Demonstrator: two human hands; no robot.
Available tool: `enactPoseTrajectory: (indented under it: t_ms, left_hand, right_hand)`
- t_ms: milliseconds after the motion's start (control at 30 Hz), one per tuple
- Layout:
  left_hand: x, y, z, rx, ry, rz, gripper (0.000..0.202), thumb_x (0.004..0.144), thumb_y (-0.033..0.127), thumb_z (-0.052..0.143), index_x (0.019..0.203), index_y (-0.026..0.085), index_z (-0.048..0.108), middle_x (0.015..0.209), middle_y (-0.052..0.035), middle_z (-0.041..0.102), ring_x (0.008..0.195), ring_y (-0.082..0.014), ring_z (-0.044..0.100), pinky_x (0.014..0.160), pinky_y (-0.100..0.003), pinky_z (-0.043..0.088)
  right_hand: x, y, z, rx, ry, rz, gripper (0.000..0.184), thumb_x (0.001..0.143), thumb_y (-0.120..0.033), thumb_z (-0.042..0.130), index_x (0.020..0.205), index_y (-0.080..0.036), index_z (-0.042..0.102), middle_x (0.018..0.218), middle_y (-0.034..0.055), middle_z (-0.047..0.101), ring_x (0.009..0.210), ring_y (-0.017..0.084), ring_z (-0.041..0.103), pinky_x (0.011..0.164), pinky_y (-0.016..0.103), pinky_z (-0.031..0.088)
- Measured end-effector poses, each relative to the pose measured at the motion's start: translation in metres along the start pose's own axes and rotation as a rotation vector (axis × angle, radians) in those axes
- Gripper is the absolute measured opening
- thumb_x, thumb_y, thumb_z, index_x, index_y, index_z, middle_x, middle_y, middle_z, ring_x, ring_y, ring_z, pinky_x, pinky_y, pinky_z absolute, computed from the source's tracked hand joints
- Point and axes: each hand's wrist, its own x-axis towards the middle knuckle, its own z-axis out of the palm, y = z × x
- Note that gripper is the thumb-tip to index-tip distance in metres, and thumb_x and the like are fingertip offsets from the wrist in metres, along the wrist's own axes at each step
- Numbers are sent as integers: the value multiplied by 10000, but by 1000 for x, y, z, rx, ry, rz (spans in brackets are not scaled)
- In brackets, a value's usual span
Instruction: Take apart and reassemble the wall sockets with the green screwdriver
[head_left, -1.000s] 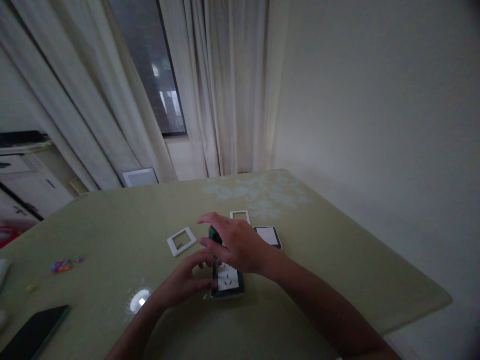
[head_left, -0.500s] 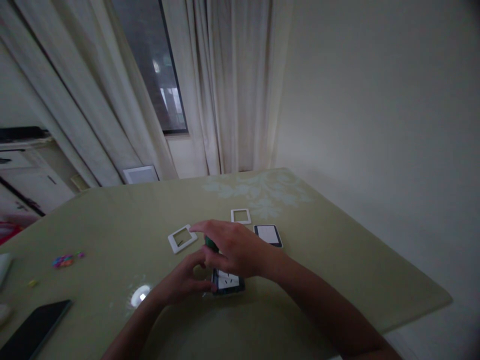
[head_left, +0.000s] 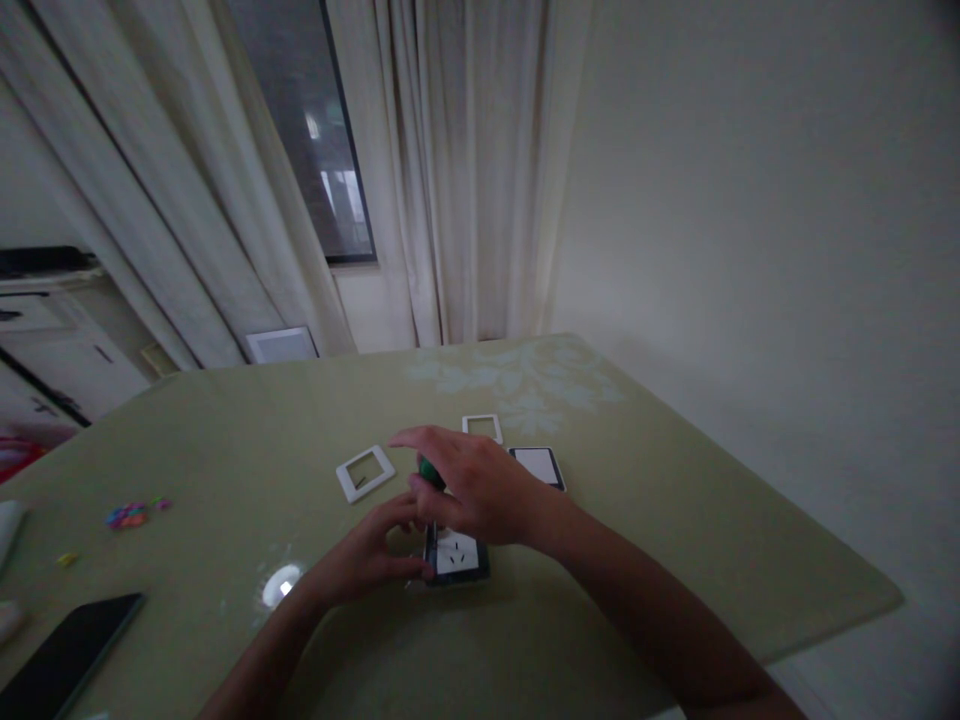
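Note:
A wall socket point(head_left: 457, 556) with a white face and dark surround lies on the table in front of me. My left hand point(head_left: 379, 550) grips its left edge, thumb near the front corner and fingers toward the back. Over the socket's back left part, my right hand point(head_left: 476, 485) holds a green-handled screwdriver point(head_left: 430, 474) between thumb and fingers, the index finger stretched forward. The hand covers part of the handle, and the tip is too small to make out. A white frame point(head_left: 365, 474) with small screws inside its opening lies beyond my left hand.
Behind my right hand are a second white frame point(head_left: 482, 428) and another white-faced plate point(head_left: 537, 466). A dark phone point(head_left: 71, 655) lies at the left front, with small colourful pieces point(head_left: 129, 516) beyond it. The table point(head_left: 675, 520) meets the wall at the right.
My right hand has risen slightly and its fingers have shifted, so more of the green handle and the socket's face shows. My left hand keeps its hold on the socket.

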Motion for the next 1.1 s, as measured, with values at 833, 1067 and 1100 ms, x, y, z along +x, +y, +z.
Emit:
enactPoseTrajectory:
  t_ms: [833, 1067, 1100]
  left_hand:
    - [5, 27, 7, -110, 53, 119, 394, 1035, 589, 631, 1005, 228, 786, 970, -41, 775, 953, -251, 689, 934, -357, 586]
    - [5, 20, 8, -117, 45, 106, 324, 1045, 513, 656, 1015, 224, 799, 1013, -42, 807, 963, -240, 716, 932, -342, 584]
    - [5, 20, 8, -115, 38, 107, 324, 1046, 510, 655, 1020, 222, 802, 1007, -44, 808, 961, -240, 720, 931, -343, 586]
  right_hand:
    - [0, 1, 2, 23, -34, -7, 534, 919, -151, 586, 1448, -186, 525, 1256, 114, 714, 1023, 211, 665, 924, 362, 540]
    - [-2, 6, 4, 21, -3, -7, 543, 913, -154, 606, 1450, -164, 526, 1164, 102, 712, 970, 208, 653, 894, 352, 530]
    - [-2, 6, 4, 22, -2, -11, 544, 913, -153, 605, 1451, -159, 525, 1168, 105, 711, 966, 208, 652, 894, 353, 530]
